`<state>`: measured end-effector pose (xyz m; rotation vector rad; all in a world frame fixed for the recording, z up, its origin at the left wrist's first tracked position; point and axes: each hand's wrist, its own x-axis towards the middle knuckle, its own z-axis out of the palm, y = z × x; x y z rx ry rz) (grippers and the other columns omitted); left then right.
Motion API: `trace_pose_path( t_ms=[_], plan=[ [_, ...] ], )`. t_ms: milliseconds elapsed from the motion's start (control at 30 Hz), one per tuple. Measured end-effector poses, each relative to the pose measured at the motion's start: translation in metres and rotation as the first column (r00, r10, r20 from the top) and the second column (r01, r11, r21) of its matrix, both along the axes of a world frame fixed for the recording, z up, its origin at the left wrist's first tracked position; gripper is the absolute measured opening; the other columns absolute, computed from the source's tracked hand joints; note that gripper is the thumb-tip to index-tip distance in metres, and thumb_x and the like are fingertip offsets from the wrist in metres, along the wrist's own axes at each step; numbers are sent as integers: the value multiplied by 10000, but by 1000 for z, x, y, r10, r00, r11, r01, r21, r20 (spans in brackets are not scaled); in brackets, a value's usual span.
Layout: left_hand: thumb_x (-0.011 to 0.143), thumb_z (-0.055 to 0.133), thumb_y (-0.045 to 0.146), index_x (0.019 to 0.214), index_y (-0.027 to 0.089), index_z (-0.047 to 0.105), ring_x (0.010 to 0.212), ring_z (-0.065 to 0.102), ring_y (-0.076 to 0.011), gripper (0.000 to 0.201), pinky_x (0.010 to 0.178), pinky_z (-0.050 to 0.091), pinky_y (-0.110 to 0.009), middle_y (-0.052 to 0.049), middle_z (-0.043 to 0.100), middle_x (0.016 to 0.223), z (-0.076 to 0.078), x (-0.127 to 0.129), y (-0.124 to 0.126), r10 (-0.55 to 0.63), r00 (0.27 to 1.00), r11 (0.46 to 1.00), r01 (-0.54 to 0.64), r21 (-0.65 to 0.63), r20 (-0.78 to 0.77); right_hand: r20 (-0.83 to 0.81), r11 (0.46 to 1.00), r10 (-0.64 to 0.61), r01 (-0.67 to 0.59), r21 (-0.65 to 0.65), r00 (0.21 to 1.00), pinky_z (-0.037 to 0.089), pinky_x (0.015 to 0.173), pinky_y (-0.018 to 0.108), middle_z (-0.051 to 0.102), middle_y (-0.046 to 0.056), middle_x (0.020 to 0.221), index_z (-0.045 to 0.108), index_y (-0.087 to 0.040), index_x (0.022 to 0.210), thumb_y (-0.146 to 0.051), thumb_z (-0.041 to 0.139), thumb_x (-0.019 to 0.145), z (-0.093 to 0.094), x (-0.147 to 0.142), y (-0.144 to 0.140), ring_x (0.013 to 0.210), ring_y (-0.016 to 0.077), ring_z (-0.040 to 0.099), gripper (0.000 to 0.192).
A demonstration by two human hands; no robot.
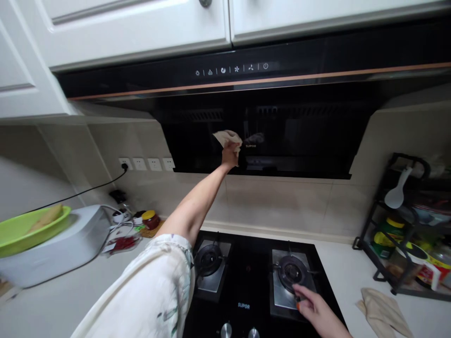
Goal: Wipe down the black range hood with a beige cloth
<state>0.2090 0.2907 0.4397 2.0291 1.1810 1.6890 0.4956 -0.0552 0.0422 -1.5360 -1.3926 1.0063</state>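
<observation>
The left hand (pixel 230 156) is raised on an outstretched arm and grips a beige cloth (pixel 227 136), its fingers closed around it; the cloth sits against the black panel of the hood (pixel 299 131), just left of the brand name. Straight above this hand are the hood's row of control icons (pixel 231 70) and, higher, the white cabinets (pixel 141 35). To its left on the wall runs a line of sockets (pixel 140 164), a black plug in the outermost. Below it lies the stove (pixel 248 263), with the left burner (pixel 208 259) beneath the forearm. Farther down and left, on the counter (pixel 59 305), are a yellow-lidded jar (pixel 151 219) and a white box (pixel 70 249) that carries a green bowl (pixel 21 245). The right hand (pixel 315 307) is low, its fingers loosely spread with nothing visible in them, at the near edge of the right burner (pixel 291 271); whether it touches cannot be told. To this hand's right a second cloth (pixel 384 312) lies crumpled on the counter, and beyond that cloth stands a black rack (pixel 377 199) with a white ladle (pixel 395 197) hanging on it.
</observation>
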Motion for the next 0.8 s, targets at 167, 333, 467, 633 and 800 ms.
trace_pose_path(
  t_ms=[167, 333, 467, 633, 800],
  plan=[
    [1015, 551, 164, 1024, 172, 751, 1064, 756, -318, 200, 1013, 601, -468, -157, 802, 1062, -35, 28, -55, -156, 985, 980, 163, -115, 70, -14, 993, 13, -11, 119, 1000, 623, 1068, 381, 731, 200, 1398, 616, -126, 1639, -676, 707, 815, 74, -6, 34, 1214, 276, 758, 994],
    [1064, 485, 236, 921, 172, 672, 802, 665, -176, 243, 802, 552, -280, -54, 730, 892, -97, 69, -133, -408, 898, 863, 439, -251, 167, -197, 912, -100, 169, 374, 975, 590, 1182, 516, 332, 198, 1833, 321, -278, 1798, -733, 846, 744, 148, -27, 72, 1573, 362, 544, 1263],
    [1102, 470, 398, 799, 212, 559, 700, 568, -168, 366, 704, 491, -276, -1, 605, 740, -139, 83, -180, -458, 864, 789, 503, -352, 208, -456, 925, 163, 25, 379, 875, 605, 1162, 552, 571, 161, 1681, 368, -358, 1751, -709, 933, 710, 173, -63, 85, 1425, 340, 673, 1236],
    [990, 652, 276, 1034, 225, 642, 913, 697, -216, 68, 915, 541, -336, -35, 750, 973, -149, 60, -193, -237, 971, 926, 218, -309, -25, -593, 955, 222, -50, 292, 774, 665, 896, 408, 821, 85, 1098, 760, -231, 1220, -554, 947, 673, 175, -114, 95, 952, 255, 767, 662],
    [898, 606, 206, 1164, 187, 663, 983, 761, -270, 272, 988, 592, -428, -106, 793, 1101, -142, 21, -180, -220, 956, 940, 154, -306, -196, -476, 927, -51, 218, 304, 878, 599, 841, 316, 806, 60, 877, 756, -175, 858, -472, 786, 709, 188, -113, 123, 880, 219, 737, 333]
  ],
)
